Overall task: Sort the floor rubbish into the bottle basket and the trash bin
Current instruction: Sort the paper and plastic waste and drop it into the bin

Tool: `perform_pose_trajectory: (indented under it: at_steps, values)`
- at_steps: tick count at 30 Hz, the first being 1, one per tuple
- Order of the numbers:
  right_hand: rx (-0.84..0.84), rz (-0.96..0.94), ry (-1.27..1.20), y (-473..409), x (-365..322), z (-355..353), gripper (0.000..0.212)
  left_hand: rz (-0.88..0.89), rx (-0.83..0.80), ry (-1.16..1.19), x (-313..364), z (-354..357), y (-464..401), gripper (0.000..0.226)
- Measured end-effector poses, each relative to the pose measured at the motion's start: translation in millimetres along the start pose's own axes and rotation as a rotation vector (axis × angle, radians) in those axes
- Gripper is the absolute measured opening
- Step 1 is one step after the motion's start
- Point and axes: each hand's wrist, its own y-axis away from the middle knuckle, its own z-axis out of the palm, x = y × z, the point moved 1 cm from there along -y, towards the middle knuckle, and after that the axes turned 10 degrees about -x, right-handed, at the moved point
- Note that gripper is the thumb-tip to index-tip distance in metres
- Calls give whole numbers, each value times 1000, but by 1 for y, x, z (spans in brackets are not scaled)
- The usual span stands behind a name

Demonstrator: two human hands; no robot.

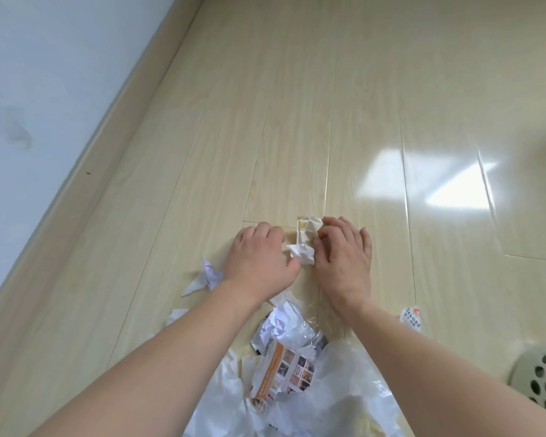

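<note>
Closest to the lens, down at 6 o'clock, there's a heap of rubbish: a see-through white plastic bag (338, 383) spread on the floor with a crumpled orange printed leaflet (284, 370) lying on top of it. Both bare forearms reach out over that pile toward the middle of the wooden floor (297, 105).

Just past centre, the two hands meet around a crumpled wad of white paper (303, 253) with a yellowish creased wrapper (308, 230) right behind it. The left hand (259, 260) has its fingers curled down against the wad from the 9 o'clock side, the right hand (344, 257) has its fingers bent onto the wrapper from 3 o'clock. Both look like they're pinching the stuff, which sits on the floor.

At about 8 o'clock of the left wrist there's a loose scrap of white paper (207, 275). Out at 4 o'clock, a small white label with red print (411, 318), and in the bottom right corner the edge of a pale green basket with round holes (542, 376). The wall and skirting board (85, 162) run along the 10 o'clock side.
</note>
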Motion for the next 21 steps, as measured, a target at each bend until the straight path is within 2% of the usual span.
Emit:
perform_pose_trajectory:
  at_steps: [2,6,12,15,18,21]
  values:
    - [-3,2,-2,0,0,0,10,24,-4,-8,1,6,-1,39]
    - [1,1,-26,-1,2,0,8,7,-2,23,5,8,-4,17]
    - [5,-1,-51,-3,2,-3,7,37,-112,0,4,-4,-2,4]
    - [24,-5,-72,-4,3,-4,7,23,-135,5,1,-14,4,7]
    - [14,-5,-59,-8,6,-6,5,-19,-89,56,-3,-28,18,11]
    - [-144,-8,23,-12,11,-9,6,-105,-57,132,-9,-44,53,19]
